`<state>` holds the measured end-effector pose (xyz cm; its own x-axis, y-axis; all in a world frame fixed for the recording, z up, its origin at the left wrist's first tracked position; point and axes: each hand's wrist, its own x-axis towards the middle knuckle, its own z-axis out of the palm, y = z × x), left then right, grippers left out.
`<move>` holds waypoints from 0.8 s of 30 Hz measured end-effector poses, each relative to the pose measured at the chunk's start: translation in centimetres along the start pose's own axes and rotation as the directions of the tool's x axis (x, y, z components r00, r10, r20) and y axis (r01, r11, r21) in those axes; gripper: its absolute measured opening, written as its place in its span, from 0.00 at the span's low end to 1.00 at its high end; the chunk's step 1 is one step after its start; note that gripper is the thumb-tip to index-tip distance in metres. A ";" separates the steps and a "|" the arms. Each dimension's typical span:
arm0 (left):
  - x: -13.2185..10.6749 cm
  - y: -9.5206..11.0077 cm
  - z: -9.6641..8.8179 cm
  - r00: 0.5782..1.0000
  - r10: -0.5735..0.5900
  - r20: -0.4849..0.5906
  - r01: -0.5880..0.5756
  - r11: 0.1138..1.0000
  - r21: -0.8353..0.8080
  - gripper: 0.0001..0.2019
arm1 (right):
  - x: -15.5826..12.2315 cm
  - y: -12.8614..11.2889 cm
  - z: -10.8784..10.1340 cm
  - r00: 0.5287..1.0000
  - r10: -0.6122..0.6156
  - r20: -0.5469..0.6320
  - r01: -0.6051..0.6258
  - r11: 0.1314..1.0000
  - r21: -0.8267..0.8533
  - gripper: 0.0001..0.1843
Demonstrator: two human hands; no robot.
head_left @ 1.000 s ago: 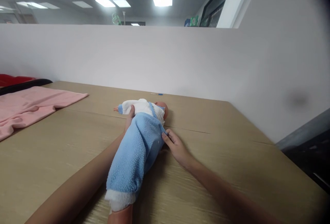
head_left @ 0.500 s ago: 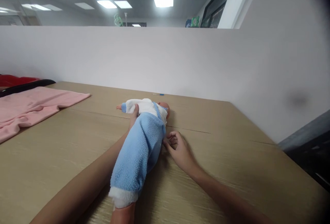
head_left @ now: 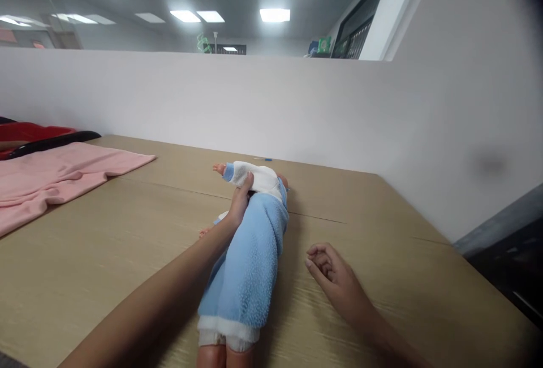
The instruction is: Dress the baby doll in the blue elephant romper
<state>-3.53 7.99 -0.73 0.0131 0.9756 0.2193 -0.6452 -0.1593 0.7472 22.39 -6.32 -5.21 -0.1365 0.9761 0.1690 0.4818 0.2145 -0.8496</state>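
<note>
Left hand (head_left: pixel 238 205) grips the doll (head_left: pixel 250 243) at mid-frame, fingers grasping its white sleeve; right hand (head_left: pixel 335 277) rests loosely curled, empty, on the counter (head_left: pixel 106 232).

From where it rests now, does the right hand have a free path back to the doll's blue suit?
Probably yes. The right hand rests loosely curled on the table beside the doll, with only bare wood between them; the left hand grips the doll's far side.

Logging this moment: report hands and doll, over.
Left hand grips the doll at its white sleeve. Right hand loosely curled on the table, off the doll. Pink cloth far left, apart.
</note>
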 end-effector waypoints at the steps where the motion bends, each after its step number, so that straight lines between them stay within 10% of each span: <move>1: -0.1 -0.1 0.2 1.000 0.008 -0.018 -0.008 1.000 0.002 0.36 | 0.2 0.0 0.1 1.000 0.009 -0.001 -0.009 1.000 0.008 0.17; 24: -3.3 -3.1 7.3 0.965 0.089 0.246 -0.212 0.819 0.533 0.19 | 0.5 -1.0 -1.1 0.984 0.172 -0.047 -0.129 0.870 0.475 0.33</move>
<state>3.96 4.20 0.84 0.1434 0.8900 0.4328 -0.1236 -0.4178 0.9001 22.77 -5.96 -3.72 -0.0111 0.9990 0.0439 0.0259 0.0442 -0.9987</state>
